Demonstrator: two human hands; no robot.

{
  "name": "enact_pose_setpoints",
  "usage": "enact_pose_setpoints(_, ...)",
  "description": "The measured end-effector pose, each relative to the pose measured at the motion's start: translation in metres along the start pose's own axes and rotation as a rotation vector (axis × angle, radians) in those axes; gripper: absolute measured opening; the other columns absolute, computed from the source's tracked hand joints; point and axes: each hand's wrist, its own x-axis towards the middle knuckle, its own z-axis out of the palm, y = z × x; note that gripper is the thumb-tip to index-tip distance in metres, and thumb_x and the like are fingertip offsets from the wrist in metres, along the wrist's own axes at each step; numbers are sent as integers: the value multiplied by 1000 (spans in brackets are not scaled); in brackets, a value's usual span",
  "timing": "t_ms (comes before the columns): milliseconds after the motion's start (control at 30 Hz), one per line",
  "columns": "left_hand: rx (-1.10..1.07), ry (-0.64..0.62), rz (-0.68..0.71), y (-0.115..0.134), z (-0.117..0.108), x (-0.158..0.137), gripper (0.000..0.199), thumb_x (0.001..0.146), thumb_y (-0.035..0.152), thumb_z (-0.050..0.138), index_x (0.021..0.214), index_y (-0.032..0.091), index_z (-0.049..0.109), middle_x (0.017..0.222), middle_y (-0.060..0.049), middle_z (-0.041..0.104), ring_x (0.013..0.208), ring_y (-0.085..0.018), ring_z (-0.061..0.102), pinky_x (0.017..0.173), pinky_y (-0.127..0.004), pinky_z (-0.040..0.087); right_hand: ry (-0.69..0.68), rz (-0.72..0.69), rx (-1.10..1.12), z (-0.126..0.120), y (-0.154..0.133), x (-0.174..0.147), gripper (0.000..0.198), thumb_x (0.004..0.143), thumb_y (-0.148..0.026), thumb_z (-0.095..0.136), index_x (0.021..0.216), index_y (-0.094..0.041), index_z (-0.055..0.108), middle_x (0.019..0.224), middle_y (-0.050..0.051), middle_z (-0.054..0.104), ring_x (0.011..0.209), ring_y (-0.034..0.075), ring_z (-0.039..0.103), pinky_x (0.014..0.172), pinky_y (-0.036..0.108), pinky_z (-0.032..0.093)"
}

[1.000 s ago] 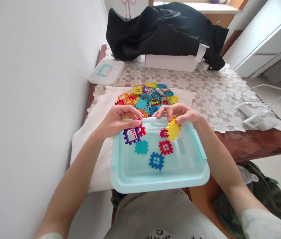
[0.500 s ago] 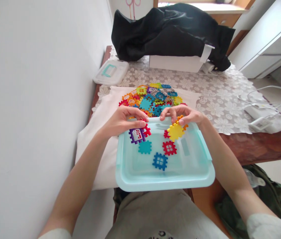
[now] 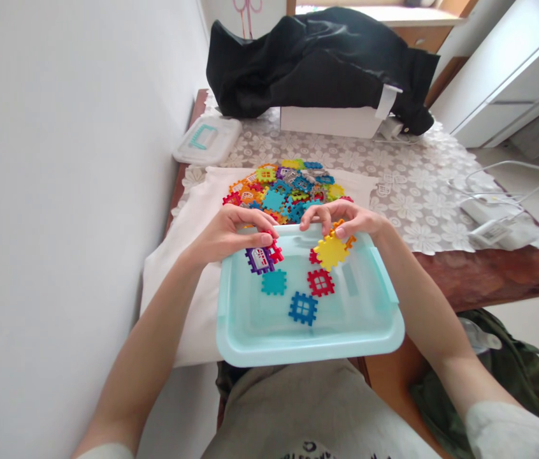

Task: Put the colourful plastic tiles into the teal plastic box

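The smooth tub (image 3: 310,352) looks plastic; the tabletop (image 3: 494,275), glossy wood.

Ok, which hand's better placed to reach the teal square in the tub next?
Probably the left hand: its purple piece looks nearest the teal square, while the right hand is farther across.

Black cloth (image 3: 317,67) — draped over a white box (image 3: 327,121), floral tablecloth (image 3: 417,191), white cabinet (image 3: 503,70), green bag (image 3: 530,376)

head view | from wearer's head | facing forward and down | near, above tub (image 3: 310,358) | table (image 3: 484,280) farther off
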Motion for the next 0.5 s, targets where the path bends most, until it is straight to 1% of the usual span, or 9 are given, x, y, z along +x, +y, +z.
enact_pose_setpoints(133,4,0,-10,1,0,0,35,85,58,99,84,23,92,95,-14,87,114,-37,82,106,-50,66,22,17,-9,3,-3,-1,30,92,-47,92,90,-20,79,133,12,81,132,28,72,119,43,52)
enact_pose_setpoints(233,8,2,-8,2,1,0,37,85,59,99,82,23,91,91,-14,87,113,-37,82,106,-50,66,48,38,-11,6,-5,-1,31,91,-47,93,90,-20,78,132,12,82,133,29,72,121,44,52)
enact_pose_setpoints(333,10,-1,22,3,2,1,34,87,57,98,86,24,92,90,-13,87,110,-35,82,106,-48,65,45,18,6,7,-6,0,24,93,-42,92,94,-20,81,132,11,83,131,27,73,121,43,53)
enact_pose_setpoints(400,3,-31,48,5,2,2,31,89,56,96,91,25,94,93,-13,88,105,-33,82,107,-49,65,16,-11,20,6,-5,1,21,95,-40,90,99,-21,83,132,10,83,129,25,74,119,40,54)
enact_pose_setpoints(500,-19,-80,60,8,4,2,27,93,53,94,94,26,95,107,-14,90,104,-32,84,105,-48,66,0,-50,38,5,-2,3,30,99,-50,86,107,-22,85,131,11,84,128,26,75,117,39,55)
